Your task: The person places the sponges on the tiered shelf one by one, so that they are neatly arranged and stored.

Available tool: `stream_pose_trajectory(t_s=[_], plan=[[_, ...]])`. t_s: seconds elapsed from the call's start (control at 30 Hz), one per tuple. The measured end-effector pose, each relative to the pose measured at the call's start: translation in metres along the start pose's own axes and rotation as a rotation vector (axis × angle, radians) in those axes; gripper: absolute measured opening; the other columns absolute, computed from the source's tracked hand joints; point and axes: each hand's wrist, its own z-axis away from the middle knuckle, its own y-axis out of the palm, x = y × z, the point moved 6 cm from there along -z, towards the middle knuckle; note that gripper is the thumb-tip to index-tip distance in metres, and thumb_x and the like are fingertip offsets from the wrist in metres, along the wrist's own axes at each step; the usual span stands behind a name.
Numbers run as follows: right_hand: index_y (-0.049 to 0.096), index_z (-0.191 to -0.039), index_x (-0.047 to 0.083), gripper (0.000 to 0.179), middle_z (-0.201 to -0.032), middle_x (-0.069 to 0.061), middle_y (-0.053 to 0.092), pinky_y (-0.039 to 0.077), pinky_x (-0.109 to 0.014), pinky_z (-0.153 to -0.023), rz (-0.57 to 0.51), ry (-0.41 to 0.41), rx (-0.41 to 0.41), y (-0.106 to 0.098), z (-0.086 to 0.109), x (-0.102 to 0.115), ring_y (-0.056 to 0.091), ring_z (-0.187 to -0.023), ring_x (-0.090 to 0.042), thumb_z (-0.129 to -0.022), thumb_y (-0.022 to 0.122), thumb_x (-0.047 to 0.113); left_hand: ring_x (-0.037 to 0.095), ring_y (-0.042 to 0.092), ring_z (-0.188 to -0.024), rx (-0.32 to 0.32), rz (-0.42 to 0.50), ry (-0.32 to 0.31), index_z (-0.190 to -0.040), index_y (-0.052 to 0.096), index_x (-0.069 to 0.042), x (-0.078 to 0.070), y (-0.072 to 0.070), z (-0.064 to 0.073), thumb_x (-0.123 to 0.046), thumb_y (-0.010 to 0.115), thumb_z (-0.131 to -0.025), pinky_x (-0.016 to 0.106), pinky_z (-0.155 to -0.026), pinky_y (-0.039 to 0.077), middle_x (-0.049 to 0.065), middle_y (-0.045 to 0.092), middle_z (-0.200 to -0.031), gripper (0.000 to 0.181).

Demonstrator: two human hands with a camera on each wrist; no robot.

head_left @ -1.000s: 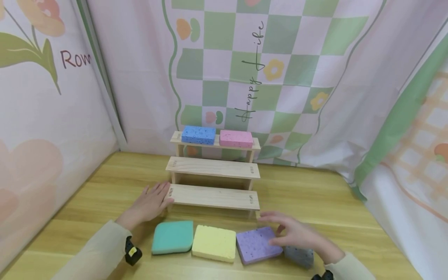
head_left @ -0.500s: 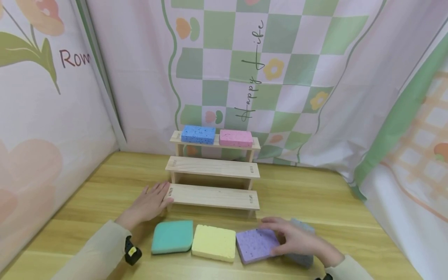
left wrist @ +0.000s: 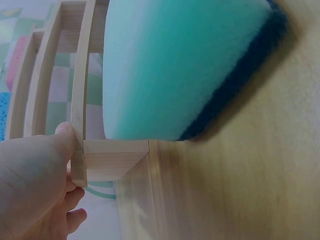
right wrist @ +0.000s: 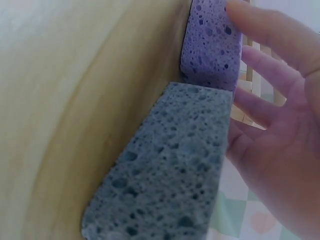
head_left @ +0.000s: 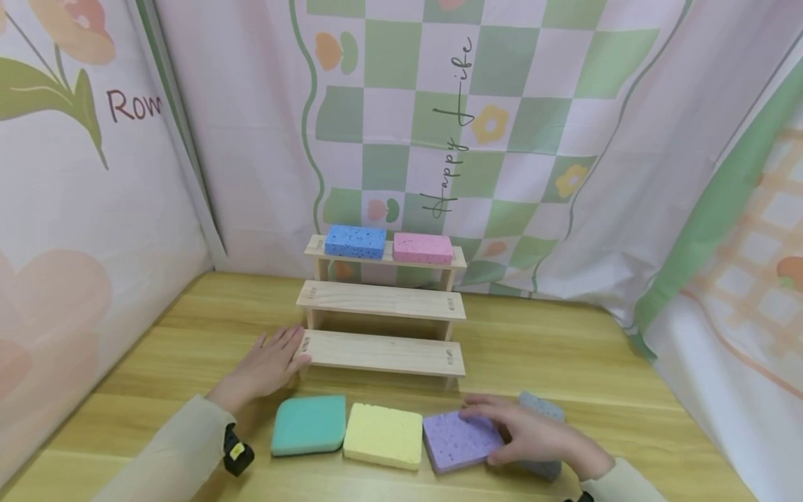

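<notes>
My left hand (head_left: 266, 366) grips the left end of the lowest board of a three-tier wooden shelf (head_left: 379, 352). In the left wrist view its thumb (left wrist: 65, 132) lies against the board, with the fingers loosely curled past the end. My right hand (head_left: 533, 432) holds the right part of a purple sponge (head_left: 458, 439), thumb on the near side and fingers at the far edge. Partly hidden under that hand is a grey sponge (right wrist: 160, 165), beside the purple one. A yellow sponge (head_left: 384, 436) and a teal sponge (head_left: 309, 425) with a dark underside lie to the left.
On the top tier sit a blue sponge (head_left: 355, 241) and a pink sponge (head_left: 423, 247). The middle tier (head_left: 379, 300) is bare wood. Patterned cloth (head_left: 464, 125) hangs behind the wooden table (head_left: 552, 348) and along both sides.
My right hand has come down from above the purple sponge onto its right part, uncovering the grey sponge's far end. The left hand and the shelf have stayed put.
</notes>
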Motion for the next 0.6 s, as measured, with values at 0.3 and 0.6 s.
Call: stream_pose_trajectory(t_s=[0.3, 0.6], plan=[[0.051, -0.130, 0.017, 0.055, -0.136, -0.016, 0.042, 0.038, -0.043, -0.096, -0.012, -0.012, 0.006, 0.0010, -0.0013, -0.0006, 0.042, -0.120, -0.037, -0.080, 0.070, 0.025, 0.043, 0.020, -0.132, -0.005, -0.008, -0.001, -0.141, 0.025, 0.008, 0.0010, 0.0008, -0.0004, -0.040, 0.030, -0.100, 0.059, -0.104, 0.011, 0.025, 0.023, -0.145, 0.064], [0.052, -0.129, 0.016, 0.052, -0.135, -0.018, 0.042, 0.038, -0.034, -0.096, -0.054, -0.007, 0.020, -0.0002, -0.0007, -0.0021, 0.042, -0.119, -0.037, -0.081, 0.069, 0.023, 0.043, 0.019, -0.132, -0.003, -0.019, 0.003, -0.141, 0.024, 0.008, 0.0017, 0.0019, -0.0008, -0.043, 0.028, -0.100, 0.059, -0.104, 0.011, 0.024, 0.023, -0.146, 0.066]])
